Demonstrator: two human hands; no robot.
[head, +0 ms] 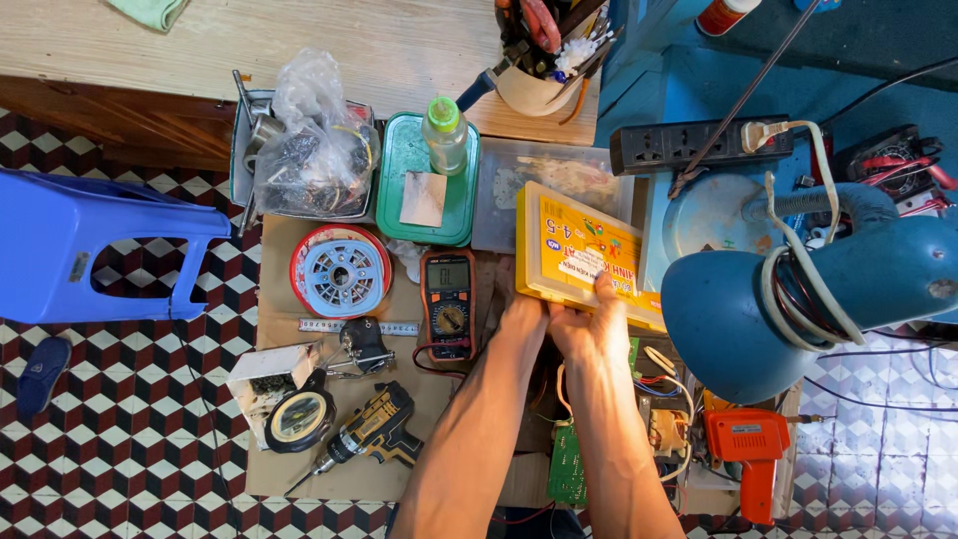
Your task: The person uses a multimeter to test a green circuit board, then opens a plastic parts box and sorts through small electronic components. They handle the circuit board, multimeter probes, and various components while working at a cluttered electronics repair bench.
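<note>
Multimeter [448,304] left of hands. Left hand [521,321] and right hand [590,324] close together at near edge of yellow box [584,255], centre of bench; fingers curled on edge, right forefinger flat on lid. Box likely light, stiff, smooth plastic; grip long edges. Blue lamp [798,299] right.

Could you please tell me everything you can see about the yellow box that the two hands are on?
The yellow box is a flat, rectangular plastic case with a printed paper sheet showing through its lid, which looks shut. It lies slightly tilted on the cluttered work surface, right of the multimeter and left of the blue desk lamp, overlapping a clear plastic box behind it. The right hand presses fingers on its near edge; the left hand meets its near left corner.
</note>
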